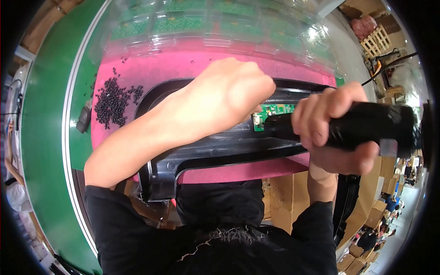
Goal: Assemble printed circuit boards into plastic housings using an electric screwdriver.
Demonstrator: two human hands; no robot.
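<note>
My left hand (229, 94) is curled into a fist and rests on a black plastic housing (215, 151), right beside a small green circuit board (273, 111) mounted in it. My right hand (334, 126) grips a black electric screwdriver (366, 128), whose front end points left at the circuit board. The housing lies on a pink mat (151, 68). The screwdriver's tip is hidden behind my left hand.
A pile of small black screws (112, 101) lies on the pink mat at the left. Clear plastic trays holding green circuit boards (211, 23) sit at the back. A green conveyor belt (43, 137) runs along the left. Cardboard boxes (284, 197) stand below the table edge.
</note>
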